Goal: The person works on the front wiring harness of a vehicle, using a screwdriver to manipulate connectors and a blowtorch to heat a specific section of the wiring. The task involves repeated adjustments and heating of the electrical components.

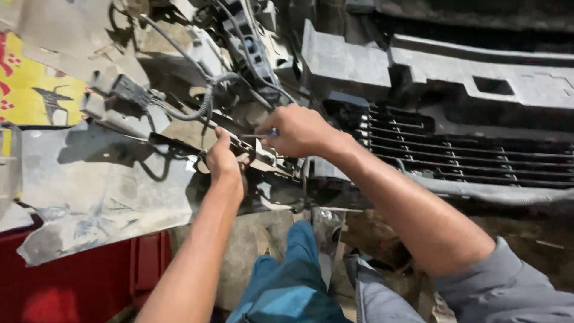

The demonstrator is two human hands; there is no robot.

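A person works on the stripped front of a vehicle, seen from above the arms. The right hand (297, 130) is closed around a slim tool (263, 135) with a blue handle, its thin shaft pointing left toward a bracket (254, 151) below the wiring. The left hand (223, 159) is curled tight on the same bracket, just left of the tool's tip; what its fingers pinch, if anything, cannot be made out. Above both hands a ribbed grey hose (203, 106) loops past a black plug (127, 90) and a bundle of wires (254, 57). To the right runs a black slatted grille (454, 152) under a grey bumper beam (478, 81). A dusty grey panel (101, 191) spreads to the left, over a red body part (78, 281). The person's blue trouser leg (290, 281) shows below.
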